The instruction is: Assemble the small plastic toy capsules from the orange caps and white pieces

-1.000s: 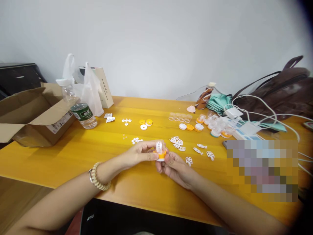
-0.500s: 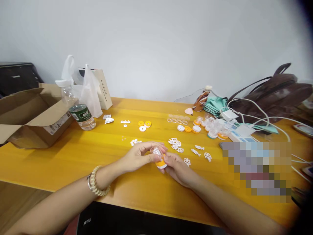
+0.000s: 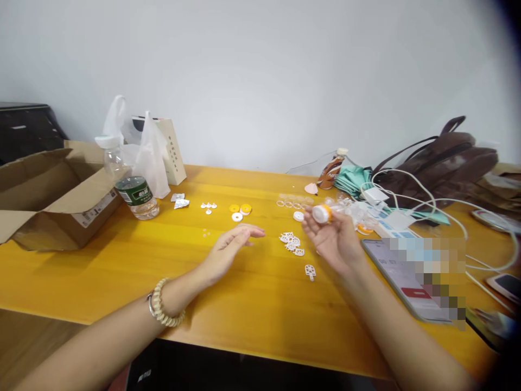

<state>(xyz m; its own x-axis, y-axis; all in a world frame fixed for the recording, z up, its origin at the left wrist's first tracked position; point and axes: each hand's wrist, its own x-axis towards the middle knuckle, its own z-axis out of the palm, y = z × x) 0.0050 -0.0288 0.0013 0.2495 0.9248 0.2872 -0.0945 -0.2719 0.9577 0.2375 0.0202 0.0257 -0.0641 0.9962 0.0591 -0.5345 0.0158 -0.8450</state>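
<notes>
My right hand grips a small clear-topped container between thumb and fingers, raised above the table. Its orange band and white base face me, while its clear top is partly hidden. Well to the left, my left hand hovers over the table with its fingers stretched out and nothing in them. Between the hands lie white openwork plastic pieces, with one single openwork piece nearer me. A white round cap sits just left of the right hand.
Clear cups stand in a row behind. Yellow and white rings and small white stemmed discs lie at centre-left. A water bottle and cardboard box stand left. A phone, cables and power strip fill the right side.
My hands have parted. The right one has carried the container up and right, toward the clear-topped ones; the left has let go and stays near its former place.
</notes>
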